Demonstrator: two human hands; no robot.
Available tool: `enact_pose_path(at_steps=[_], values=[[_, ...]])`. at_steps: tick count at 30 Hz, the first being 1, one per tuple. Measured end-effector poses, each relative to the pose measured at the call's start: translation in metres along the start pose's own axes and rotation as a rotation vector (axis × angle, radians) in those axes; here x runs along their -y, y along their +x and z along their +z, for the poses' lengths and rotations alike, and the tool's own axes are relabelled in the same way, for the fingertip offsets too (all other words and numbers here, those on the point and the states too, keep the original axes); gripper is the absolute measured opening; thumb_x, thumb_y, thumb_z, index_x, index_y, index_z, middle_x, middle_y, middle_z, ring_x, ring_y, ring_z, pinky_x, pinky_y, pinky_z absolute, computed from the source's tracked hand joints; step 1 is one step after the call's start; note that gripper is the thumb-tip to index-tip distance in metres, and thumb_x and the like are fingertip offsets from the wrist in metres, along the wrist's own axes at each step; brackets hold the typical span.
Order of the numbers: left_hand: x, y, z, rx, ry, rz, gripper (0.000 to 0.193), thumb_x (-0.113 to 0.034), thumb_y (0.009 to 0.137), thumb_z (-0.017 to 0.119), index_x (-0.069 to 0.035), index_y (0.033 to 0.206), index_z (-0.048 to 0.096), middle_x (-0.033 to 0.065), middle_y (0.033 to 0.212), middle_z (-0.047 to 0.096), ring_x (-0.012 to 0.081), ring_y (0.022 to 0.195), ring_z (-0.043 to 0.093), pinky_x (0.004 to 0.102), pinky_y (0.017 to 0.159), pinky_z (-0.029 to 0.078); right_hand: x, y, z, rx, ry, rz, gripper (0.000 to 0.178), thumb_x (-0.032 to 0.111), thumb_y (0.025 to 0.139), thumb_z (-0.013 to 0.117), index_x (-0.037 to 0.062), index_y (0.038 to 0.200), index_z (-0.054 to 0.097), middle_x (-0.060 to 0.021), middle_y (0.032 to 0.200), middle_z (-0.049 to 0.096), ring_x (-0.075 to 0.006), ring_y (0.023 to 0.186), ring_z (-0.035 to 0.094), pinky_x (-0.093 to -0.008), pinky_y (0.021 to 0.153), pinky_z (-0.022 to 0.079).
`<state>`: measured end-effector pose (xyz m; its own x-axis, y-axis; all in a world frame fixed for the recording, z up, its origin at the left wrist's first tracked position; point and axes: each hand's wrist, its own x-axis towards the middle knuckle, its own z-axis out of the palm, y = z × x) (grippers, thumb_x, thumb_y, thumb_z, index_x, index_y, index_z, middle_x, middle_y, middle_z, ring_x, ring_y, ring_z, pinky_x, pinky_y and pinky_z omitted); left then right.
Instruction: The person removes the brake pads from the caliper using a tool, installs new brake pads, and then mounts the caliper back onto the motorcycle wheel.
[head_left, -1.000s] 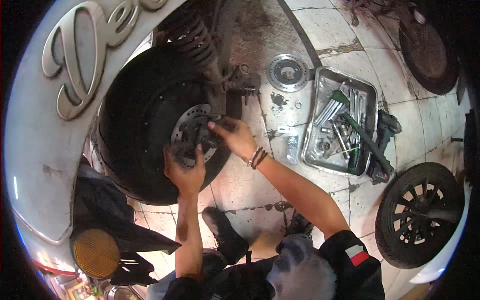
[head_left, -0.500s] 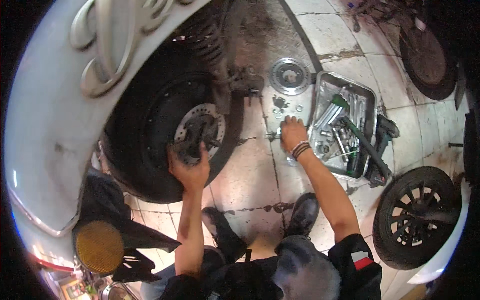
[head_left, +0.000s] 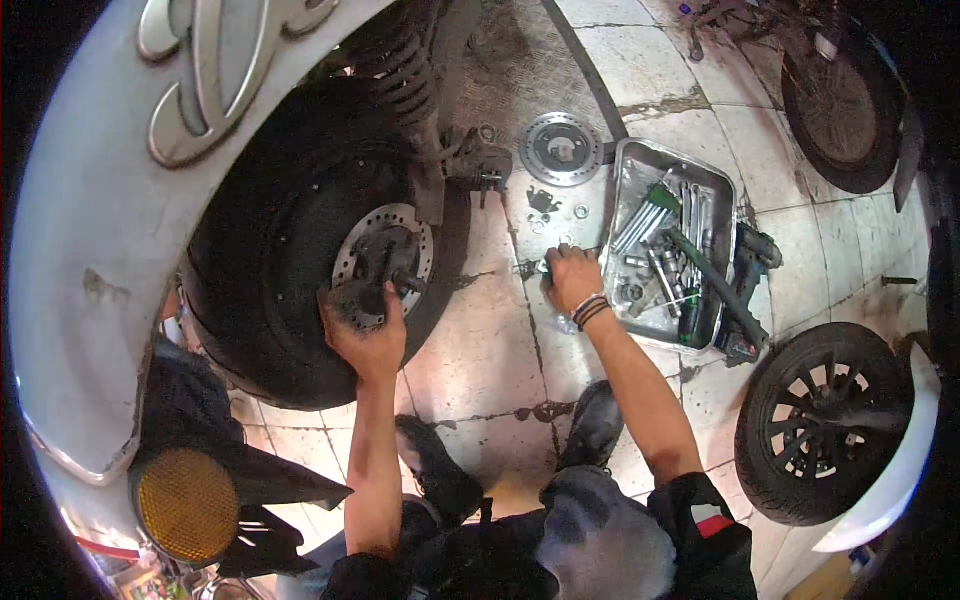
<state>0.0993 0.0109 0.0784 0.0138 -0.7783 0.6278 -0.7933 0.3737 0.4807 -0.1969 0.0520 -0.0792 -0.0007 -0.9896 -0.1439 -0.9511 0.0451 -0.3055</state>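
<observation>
My left hand (head_left: pixel 368 345) is at the hub of a mounted scooter wheel (head_left: pixel 250 260). Its fingers and thumb are closed around a dark brake caliper (head_left: pixel 352 297), held against the drilled brake disc (head_left: pixel 424 240); the fingertips are partly hidden. On the tiled floor, left of a metal tool tray (head_left: pixel 609 235), my right hand (head_left: pixel 573 280) is low with curled fingers; what they hold is hidden. A bit of clear plastic (head_left: pixel 564 323) shows beside its wrist. Just beyond lie a washer (head_left: pixel 581 212) and a dark flat clip (head_left: pixel 543 201).
A loose brake disc (head_left: pixel 536 160) lies beyond the small parts. The tray holds sockets, wrenches and a green-handled tool; a power tool (head_left: pixel 757 248) rests against its right side. A spare wheel (head_left: pixel 760 440) is at right. White bodywork (head_left: pixel 90 230) with an amber reflector (head_left: pixel 187 504) borders the left.
The whole view has shifted slightly, so things sit a little further left and mostly higher. Both hands keep their places, the left at the caliper and the right by the tray.
</observation>
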Motion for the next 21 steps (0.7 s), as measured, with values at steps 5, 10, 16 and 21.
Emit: enact_pose_path(at_steps=[5,10,16,21], values=[[0.0,-0.002,-0.001,0.007,-0.009,-0.054,0.042,-0.017,0.081,0.085,0.006,0.108,0.063,0.0217,0.108,0.069,0.0341,0.101,0.068,0.0427,0.091,0.052,-0.002,0.019,-0.008,-0.163,0.179,0.162,0.028,0.02,0.085,0.071,0.0049,0.107,0.066,-0.0179,0.105,0.065,-0.0332,0.102,0.065,-0.0455,0.084,0.054],[0.006,-0.006,0.006,-0.039,-0.014,-0.06,0.049,-0.019,0.079,0.084,0.009,0.111,0.06,0.025,0.108,0.066,0.0387,0.1,0.066,0.0448,0.091,0.051,-0.003,0.043,-0.003,-0.142,0.041,-0.006,0.031,0.016,0.081,0.073,0.0071,0.11,0.067,-0.0167,0.106,0.065,-0.032,0.101,0.065,-0.0446,0.083,0.054],[0.006,-0.008,0.004,0.007,0.081,-0.079,0.066,-0.024,0.078,0.085,0.016,0.122,0.055,0.0327,0.115,0.063,0.0463,0.106,0.064,0.048,0.096,0.049,0.008,0.03,0.005,-0.224,-0.069,0.044,0.039,0.015,0.073,0.079,0.0085,0.11,0.067,-0.0134,0.111,0.061,-0.0316,0.103,0.062,-0.0416,0.08,0.053],[0.005,-0.006,0.001,-0.026,0.057,-0.07,0.065,-0.024,0.078,0.084,0.016,0.121,0.055,0.0322,0.115,0.063,0.047,0.106,0.064,0.0484,0.096,0.049,0.079,-0.022,-0.04,-0.333,0.987,0.082,0.021,0.002,0.082,0.07,0.0008,0.103,0.064,-0.0176,0.096,0.068,-0.0328,0.088,0.068,-0.0418,0.078,0.054]])
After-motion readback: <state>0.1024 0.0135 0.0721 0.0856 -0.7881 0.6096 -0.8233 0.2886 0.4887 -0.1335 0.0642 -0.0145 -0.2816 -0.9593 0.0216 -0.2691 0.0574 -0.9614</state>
